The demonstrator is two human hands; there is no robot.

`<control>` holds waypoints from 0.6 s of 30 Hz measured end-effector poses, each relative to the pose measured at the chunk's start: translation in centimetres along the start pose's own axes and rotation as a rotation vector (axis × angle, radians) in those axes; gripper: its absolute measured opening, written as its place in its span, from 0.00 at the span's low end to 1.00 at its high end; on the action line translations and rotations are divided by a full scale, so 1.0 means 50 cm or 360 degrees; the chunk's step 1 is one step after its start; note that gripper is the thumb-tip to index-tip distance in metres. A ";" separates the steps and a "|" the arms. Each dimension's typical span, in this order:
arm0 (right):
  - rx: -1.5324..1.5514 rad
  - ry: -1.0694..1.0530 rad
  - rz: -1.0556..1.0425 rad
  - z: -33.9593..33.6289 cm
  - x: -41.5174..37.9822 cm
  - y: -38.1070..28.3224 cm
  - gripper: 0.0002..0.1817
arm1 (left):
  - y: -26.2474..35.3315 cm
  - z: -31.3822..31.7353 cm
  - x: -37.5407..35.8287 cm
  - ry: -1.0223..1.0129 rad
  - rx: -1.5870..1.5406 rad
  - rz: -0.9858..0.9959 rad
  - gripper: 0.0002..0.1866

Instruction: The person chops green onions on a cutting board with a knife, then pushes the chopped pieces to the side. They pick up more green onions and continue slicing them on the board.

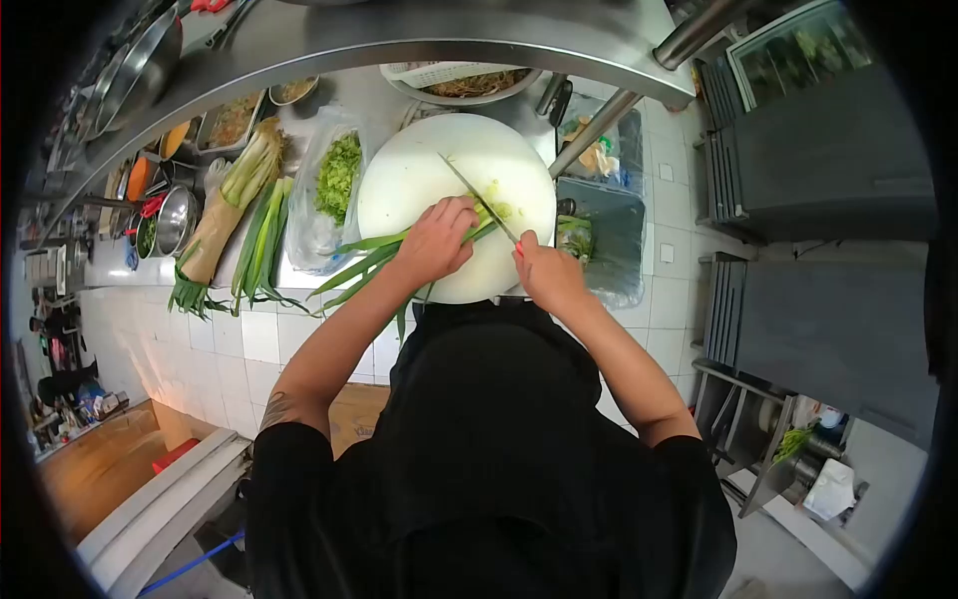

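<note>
On the round white cutting board (399, 170), my left hand (437, 240) is closed over a bunch of green onions (364, 262), whose leaves trail off the board's left edge. My right hand (551, 272) is wrapped round the handle of a knife (467, 183). The blade points up and to the left, just right of my left fingertips and across the cut end of the onions. Small chopped green pieces (502, 210) lie beside the blade. The knife's handle is mostly hidden in my right hand.
Left of the board are a plastic bag of lettuce (339, 180), more green onions (262, 240) and a wrapped leek bundle (215, 215). Metal bowls (178, 220) stand farther left. A steel shelf (399, 35) overhangs the back. Grey bins (614, 235) are at the right.
</note>
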State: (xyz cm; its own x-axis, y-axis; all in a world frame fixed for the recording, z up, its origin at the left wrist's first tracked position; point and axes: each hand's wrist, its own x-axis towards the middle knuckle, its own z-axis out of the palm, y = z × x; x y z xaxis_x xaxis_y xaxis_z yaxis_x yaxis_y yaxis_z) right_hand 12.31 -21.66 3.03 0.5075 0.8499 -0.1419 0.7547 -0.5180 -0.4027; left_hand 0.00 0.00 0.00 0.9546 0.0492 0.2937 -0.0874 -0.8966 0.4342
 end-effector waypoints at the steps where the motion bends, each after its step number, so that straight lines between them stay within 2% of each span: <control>1: -0.0014 0.0007 -0.0034 -0.023 -0.008 -0.010 0.13 | 0.002 0.001 -0.001 0.0021 -0.0018 0.0005 0.22; 6: -0.0028 -0.0019 -0.0109 -0.113 -0.075 -0.036 0.13 | -0.004 0.007 0.001 0.0046 0.0022 -0.0012 0.20; 11: -0.0138 -0.0177 0.0010 -0.138 -0.109 -0.043 0.13 | -0.003 0.002 -0.001 0.0071 0.0040 0.0031 0.20; 16: -0.0025 -0.0126 0.0030 -0.003 0.016 -0.004 0.15 | -0.005 0.008 0.001 0.0064 -0.0014 0.0026 0.20; 18: -0.0001 -0.0045 -0.0027 -0.010 0.038 -0.008 0.14 | -0.010 0.007 0.000 0.0067 -0.0008 0.0015 0.20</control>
State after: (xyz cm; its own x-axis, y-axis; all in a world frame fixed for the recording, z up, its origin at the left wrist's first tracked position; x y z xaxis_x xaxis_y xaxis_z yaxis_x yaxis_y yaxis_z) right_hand 13.18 -19.88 3.35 0.4827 0.8610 -0.1603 0.7635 -0.5034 -0.4045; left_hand 0.14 0.28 -0.50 0.9410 0.0595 0.3330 -0.0976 -0.8949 0.4355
